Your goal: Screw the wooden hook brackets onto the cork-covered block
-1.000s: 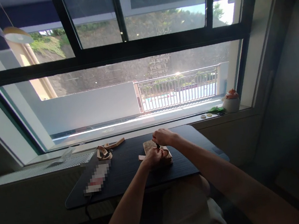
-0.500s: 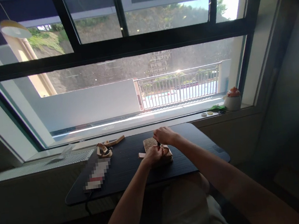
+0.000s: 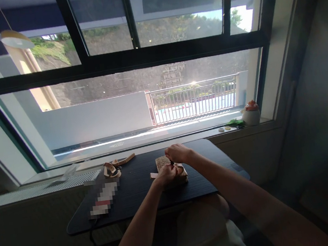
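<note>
While a tan strap [image 3: 153,176] lay curled on a speckled brown block [image 3: 162,162] on the black table [image 3: 136,190], the right hand [image 3: 177,153] clutched a dark tool [image 3: 172,164]; whether the left hand [image 3: 167,175] just below gripped anything was unclear. The windowsill [image 3: 209,132] bore a white jar [image 3: 251,117], contents hidden.

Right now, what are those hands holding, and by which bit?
The right hand grips a small, dark, slim thing by its top end. The left hand is just below; any hold there is hidden.
</note>
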The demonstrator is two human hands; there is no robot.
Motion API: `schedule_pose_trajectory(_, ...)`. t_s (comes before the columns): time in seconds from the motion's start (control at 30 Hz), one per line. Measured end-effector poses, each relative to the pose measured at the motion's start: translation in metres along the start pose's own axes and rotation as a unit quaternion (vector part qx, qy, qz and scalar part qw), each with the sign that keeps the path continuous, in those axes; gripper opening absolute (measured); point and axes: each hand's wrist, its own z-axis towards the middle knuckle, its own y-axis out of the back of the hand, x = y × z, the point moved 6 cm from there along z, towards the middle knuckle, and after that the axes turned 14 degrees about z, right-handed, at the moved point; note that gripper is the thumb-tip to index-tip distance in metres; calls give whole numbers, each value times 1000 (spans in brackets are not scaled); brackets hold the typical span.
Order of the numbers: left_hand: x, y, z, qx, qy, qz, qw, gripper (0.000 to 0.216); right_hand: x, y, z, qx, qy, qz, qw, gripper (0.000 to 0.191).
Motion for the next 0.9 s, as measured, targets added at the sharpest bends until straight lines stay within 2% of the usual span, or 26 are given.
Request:
schedule_pose_trajectory(0.47,2,-3,1,3,-3,3,1000,27,-8,-11,4,-31,-61,16,998,38)
schedule_pose_trajectory(0.7,4,-3,4,1,4,-3,1000,27,-7,0,-3,-26,-27,22,999,31)
schedule_pose_trajectory(0.9,0,1,-4,-9,17,-14,1000,27,-4,-2,-3,-29,-24,24,999,32)
